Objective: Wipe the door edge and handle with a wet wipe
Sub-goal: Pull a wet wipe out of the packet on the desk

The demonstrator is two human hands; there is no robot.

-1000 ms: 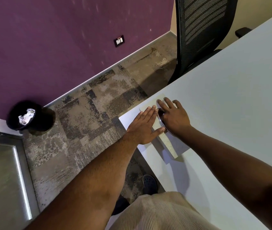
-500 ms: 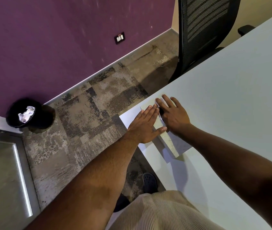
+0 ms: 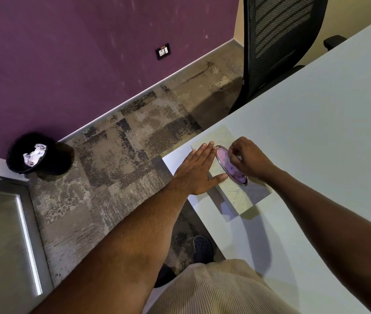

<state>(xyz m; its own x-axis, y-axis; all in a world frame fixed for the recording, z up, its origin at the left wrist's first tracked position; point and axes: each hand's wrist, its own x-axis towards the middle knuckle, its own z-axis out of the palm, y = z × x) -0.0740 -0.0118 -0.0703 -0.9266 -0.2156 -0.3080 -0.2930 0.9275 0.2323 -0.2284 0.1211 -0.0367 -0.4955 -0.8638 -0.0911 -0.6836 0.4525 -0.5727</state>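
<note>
**Wipe box held at table corner; right hand at the dispenser opening**

Standing at the near left corner of a pale table [image 3: 315, 132], the person has both hands on a pale patterned wipe box [image 3: 238, 196], which sits close to the table's left edge.

Left hand [image 3: 199, 171]: laid flat on the top of the box at its left side, fingers straight and together, thumb spread toward the opening. It presses down on the box and grasps nothing.

Right hand [image 3: 249, 160]: over the oval, metal-rimmed dispenser opening [image 3: 230, 165] in the box top, fingers curled, fingertips drawn together at the far end of the opening. A pinch is indicated, but whether a wipe is caught between the fingertips cannot be told. The opening shows a purplish surface inside; no wipe can be made out standing above it.

Surroundings: a black mesh-backed office chair [image 3: 277, 41] stands at the table's far left side. A black waste bin [image 3: 29, 154] holding crumpled white paper stands on the patterned carpet [image 3: 123, 155] against the purple wall [image 3: 66, 53], well apart from the table. A dark wall socket [image 3: 163, 51] sits low on that wall. A metal-framed glass panel [image 3: 3, 234] occupies the lower left of the view. One dark shoe [image 3: 202, 248] shows under the table edge, above ribbed beige clothing [image 3: 214, 291].
</note>
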